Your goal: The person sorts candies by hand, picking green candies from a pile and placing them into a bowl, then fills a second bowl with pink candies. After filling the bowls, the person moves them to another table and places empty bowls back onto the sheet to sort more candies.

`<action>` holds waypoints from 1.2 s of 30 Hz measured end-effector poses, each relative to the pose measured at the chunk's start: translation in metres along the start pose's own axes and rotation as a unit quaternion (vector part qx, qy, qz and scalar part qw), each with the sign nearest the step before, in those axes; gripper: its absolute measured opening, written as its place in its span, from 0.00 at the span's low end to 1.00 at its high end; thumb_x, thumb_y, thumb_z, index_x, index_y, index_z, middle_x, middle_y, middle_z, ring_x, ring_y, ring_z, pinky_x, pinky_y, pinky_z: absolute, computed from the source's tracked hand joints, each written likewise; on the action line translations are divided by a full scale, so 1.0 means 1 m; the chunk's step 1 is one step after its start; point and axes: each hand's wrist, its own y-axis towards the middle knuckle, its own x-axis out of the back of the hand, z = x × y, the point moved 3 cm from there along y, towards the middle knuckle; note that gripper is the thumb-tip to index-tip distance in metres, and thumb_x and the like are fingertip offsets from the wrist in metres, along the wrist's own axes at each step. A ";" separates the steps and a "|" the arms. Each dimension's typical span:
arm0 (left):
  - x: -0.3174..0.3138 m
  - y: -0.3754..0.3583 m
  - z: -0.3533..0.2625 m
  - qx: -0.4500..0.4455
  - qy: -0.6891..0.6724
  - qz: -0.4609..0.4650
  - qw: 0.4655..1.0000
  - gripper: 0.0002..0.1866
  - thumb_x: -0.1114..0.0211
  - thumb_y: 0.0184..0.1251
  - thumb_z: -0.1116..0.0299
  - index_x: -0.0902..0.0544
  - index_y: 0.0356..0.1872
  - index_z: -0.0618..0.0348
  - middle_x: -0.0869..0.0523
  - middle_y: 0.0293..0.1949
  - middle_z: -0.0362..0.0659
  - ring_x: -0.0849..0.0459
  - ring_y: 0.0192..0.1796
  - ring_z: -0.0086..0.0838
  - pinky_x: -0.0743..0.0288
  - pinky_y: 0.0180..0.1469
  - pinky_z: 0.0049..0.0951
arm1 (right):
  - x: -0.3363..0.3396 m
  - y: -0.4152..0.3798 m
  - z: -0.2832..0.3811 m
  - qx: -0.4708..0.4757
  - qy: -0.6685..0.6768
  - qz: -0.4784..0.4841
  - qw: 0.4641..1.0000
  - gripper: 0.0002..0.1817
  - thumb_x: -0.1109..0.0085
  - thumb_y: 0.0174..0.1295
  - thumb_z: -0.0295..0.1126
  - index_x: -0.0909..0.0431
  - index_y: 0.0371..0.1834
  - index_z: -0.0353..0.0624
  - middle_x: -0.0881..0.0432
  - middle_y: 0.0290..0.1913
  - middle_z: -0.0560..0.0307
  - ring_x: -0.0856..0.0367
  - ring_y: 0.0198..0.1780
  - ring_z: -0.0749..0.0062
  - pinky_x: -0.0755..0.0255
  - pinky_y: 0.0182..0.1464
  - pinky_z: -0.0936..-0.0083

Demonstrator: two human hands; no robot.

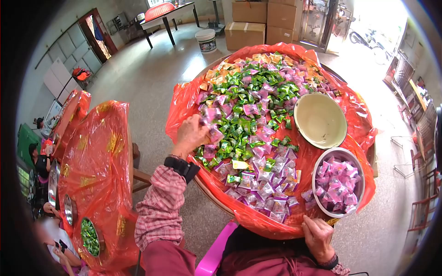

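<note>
My left hand (190, 134) reaches over the left side of a round table heaped with small wrapped packets. Its fingers are closed on purple wrapped packets (214, 134) at the pile's edge. Green packets (258, 94) spread through the middle, and clear-and-purple packets (266, 189) lie at the near side. My right hand (318, 235) rests at the near table edge with curled fingers; whatever they hold, if anything, is hidden. Just above it stands a white bowl (362, 195) full of purple packets. A cream basin (320, 120) sits behind that bowl, with nothing in it but small dark specks.
Red plastic sheeting (301, 168) covers my table. To the left, another red-covered table (99, 170) carries a bowl of green packets (90, 237), with several people seated beyond. A pink stool (216, 250) is near my legs. Cardboard boxes (245, 36) and a bucket (206, 41) stand behind.
</note>
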 end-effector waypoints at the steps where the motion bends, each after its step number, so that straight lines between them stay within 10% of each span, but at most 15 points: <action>1: 0.000 -0.004 -0.016 -0.003 -0.016 0.042 0.999 0.18 0.32 0.65 0.54 0.17 0.44 0.60 0.13 0.44 0.54 0.14 0.50 0.52 0.21 0.51 0.51 | -0.001 -0.001 0.000 0.014 -0.009 -0.001 1.000 0.14 0.28 0.54 0.20 0.14 0.46 0.33 0.13 0.30 0.47 0.14 0.31 0.55 0.21 0.35 0.65; 13: -0.008 -0.065 -0.097 -0.147 -0.166 0.063 0.973 0.25 0.28 0.65 0.59 0.21 0.57 0.65 0.17 0.52 0.55 0.19 0.58 0.51 0.26 0.62 0.47 | -0.002 -0.001 -0.001 0.011 -0.008 -0.004 1.000 0.14 0.28 0.54 0.21 0.14 0.45 0.33 0.14 0.30 0.47 0.14 0.31 0.54 0.21 0.35 0.64; 25: 0.008 -0.061 -0.034 -0.055 0.207 0.097 0.972 0.21 0.33 0.67 0.55 0.19 0.54 0.58 0.17 0.45 0.52 0.17 0.52 0.48 0.27 0.58 0.50 | -0.001 0.000 0.000 0.010 -0.007 -0.005 1.000 0.15 0.27 0.54 0.20 0.14 0.46 0.34 0.14 0.30 0.48 0.14 0.30 0.56 0.21 0.34 0.66; 36: 0.019 -0.067 -0.059 -0.077 -0.140 0.127 0.979 0.25 0.29 0.64 0.59 0.22 0.57 0.63 0.17 0.53 0.56 0.18 0.57 0.52 0.24 0.59 0.45 | -0.002 0.000 -0.001 0.008 -0.001 -0.006 1.000 0.15 0.27 0.54 0.20 0.14 0.46 0.33 0.14 0.30 0.48 0.14 0.30 0.56 0.21 0.34 0.65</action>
